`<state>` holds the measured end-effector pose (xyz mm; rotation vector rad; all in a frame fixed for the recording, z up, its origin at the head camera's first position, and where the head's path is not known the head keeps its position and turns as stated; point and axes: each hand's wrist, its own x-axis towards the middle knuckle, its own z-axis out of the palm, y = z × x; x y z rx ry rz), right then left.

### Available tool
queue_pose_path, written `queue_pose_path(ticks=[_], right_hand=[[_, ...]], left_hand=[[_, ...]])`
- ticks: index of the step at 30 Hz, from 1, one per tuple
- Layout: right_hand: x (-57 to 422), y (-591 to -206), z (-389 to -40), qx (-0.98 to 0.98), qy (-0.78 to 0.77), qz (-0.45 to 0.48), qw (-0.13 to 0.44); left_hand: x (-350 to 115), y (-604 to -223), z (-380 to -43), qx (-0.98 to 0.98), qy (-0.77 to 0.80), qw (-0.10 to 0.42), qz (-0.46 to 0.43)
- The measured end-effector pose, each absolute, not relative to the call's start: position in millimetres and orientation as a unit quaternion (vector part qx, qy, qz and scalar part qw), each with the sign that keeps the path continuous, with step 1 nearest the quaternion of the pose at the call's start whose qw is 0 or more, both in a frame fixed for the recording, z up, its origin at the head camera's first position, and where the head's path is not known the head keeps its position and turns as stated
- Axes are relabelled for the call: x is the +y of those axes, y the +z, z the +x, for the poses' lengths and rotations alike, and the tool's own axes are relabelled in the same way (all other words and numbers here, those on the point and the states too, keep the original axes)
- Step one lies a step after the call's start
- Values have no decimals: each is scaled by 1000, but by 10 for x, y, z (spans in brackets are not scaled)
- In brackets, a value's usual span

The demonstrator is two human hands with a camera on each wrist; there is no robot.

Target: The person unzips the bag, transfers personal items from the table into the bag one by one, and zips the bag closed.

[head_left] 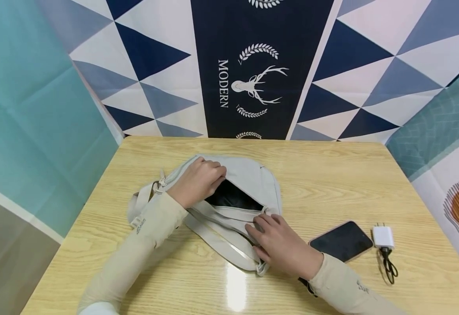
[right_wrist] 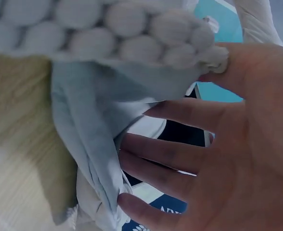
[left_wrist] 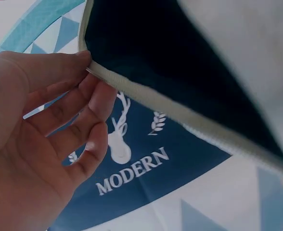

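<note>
A light grey fabric bag (head_left: 249, 168) lies on the table with its zipped mouth gaping and a dark lining (head_left: 231, 197) inside. My left hand (head_left: 201, 180) pinches the upper edge of the opening and lifts it. In the left wrist view, thumb and fingertips hold the pale zip edge (left_wrist: 146, 94). At the bag's near right end, my right hand (head_left: 282, 245) rests on the fabric with fingers spread. The right wrist view shows its fingers (right_wrist: 165, 149) extended against the folded cloth, beside a padded, bumpy panel (right_wrist: 127, 24). The bag's contents are too dark to tell.
Right of the bag lie a dark-screened phone (head_left: 343, 241) and a white charger plug (head_left: 383, 236) with a black cable (head_left: 389, 264). A bag strap (head_left: 221, 245) loops toward the front. Patterned cloth (head_left: 253, 87) hangs behind the wooden table (head_left: 332, 175).
</note>
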<state>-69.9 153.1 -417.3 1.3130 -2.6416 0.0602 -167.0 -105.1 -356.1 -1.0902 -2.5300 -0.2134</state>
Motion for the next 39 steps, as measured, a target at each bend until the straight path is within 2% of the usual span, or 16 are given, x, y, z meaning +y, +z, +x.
queue_pose_path(ticks=[4,12,15,19,27,39], right_hand=[[1594,-4140,-710,-887,12,450,105],[1697,-4036,-705,-901,5,428,76],[1657,-4033,-703,-895,18,436,92],[1562,-4062,-712,-886,33,449,105],[1501,-4165,-789,-894,21,442,75],[1522,-4253,-799,-888,10,453,77]], left_hand=[[-995,-3425,-1695,-897,-61,182,-399],[-926,-3228,-1717,-889,-33,177,-421],[-909,-3178,-1725,-890,-30,172,-420],[-883,-3140,-1727,-892,-26,164,-421],[-838,-3033,-1750,-890,-46,169,-420],[-794,-2841,-1795,-897,-63,174,-403]])
